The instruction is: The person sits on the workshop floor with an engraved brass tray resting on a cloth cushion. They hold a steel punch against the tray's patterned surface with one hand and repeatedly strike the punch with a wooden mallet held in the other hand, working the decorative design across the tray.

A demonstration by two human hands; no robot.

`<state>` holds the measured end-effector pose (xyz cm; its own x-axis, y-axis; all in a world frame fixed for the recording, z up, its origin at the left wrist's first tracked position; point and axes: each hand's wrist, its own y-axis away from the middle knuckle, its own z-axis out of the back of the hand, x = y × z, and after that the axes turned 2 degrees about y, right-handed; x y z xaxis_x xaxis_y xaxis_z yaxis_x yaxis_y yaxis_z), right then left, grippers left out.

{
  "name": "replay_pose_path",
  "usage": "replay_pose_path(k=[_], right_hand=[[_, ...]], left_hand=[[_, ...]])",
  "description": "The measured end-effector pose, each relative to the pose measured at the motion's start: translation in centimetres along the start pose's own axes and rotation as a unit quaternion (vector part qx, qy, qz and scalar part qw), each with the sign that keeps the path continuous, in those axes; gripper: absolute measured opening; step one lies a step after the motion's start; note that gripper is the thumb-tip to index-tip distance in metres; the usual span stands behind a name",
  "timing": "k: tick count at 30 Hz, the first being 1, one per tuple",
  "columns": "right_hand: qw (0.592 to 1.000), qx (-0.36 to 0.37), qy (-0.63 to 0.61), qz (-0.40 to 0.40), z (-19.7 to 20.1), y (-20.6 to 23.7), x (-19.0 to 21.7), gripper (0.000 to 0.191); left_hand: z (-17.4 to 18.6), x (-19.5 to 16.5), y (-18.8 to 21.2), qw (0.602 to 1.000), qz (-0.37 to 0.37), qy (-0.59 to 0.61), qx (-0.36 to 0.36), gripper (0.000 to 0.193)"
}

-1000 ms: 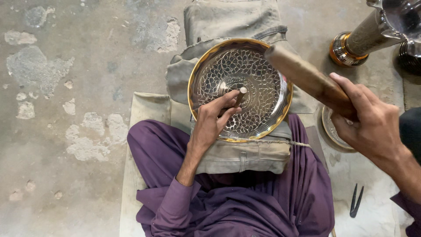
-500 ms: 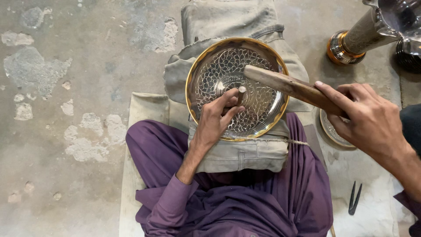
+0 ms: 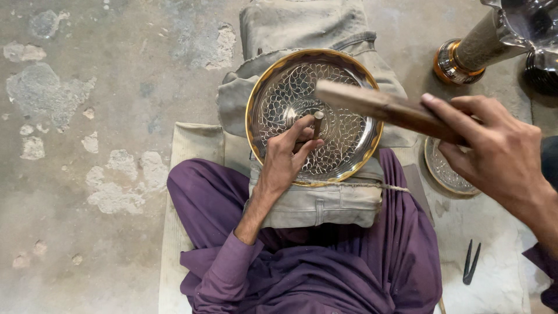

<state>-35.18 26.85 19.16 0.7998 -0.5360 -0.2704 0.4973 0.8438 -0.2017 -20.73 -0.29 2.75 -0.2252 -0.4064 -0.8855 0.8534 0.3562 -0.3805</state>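
left hand [image 3: 286, 160] pinching punch [image 3: 317, 123] on engraved brass plate [image 3: 349, 139], right hand [image 3: 494, 151] gripping wooden mallet [image 3: 383, 107]

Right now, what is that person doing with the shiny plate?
A person in purple clothes sits on the floor with a round, gold-rimmed metal plate resting on folded grey cloth across the lap. The left hand holds a small metal punch upright against the plate's patterned middle. The right hand grips a wooden mallet, raised just above the punch. A smaller patterned dish lies on the floor beside the person, partly under the right hand.
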Motion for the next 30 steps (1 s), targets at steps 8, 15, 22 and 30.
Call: replay_pose_path(k=[8, 15, 22, 30], right_hand=[[0.995, -0.036, 0.062, 0.065, 1.3, -0.5, -0.2, 0.069], [0.997, -0.003, 0.049, 0.055, -0.1, -0.4, -0.8, 0.068], [0.993, -0.007, 0.099, 0.067, 1.2, -0.4, 0.2, 0.064], [0.998, -0.008, 0.051, 0.037, 0.2, 0.2, -0.1, 0.066]], left_hand=[[-0.1, -0.1, -0.1, 1.000, -0.010, -0.010, -0.006, 0.049], [-0.2, 0.2, 0.0, 1.000, 0.000, -0.017, 0.003, 0.049], [-0.1, 0.2, 0.1, 1.000, -0.004, -0.014, 0.004, 0.049], [0.1, -0.1, -0.1, 1.000, 0.007, 0.001, 0.013, 0.047]])
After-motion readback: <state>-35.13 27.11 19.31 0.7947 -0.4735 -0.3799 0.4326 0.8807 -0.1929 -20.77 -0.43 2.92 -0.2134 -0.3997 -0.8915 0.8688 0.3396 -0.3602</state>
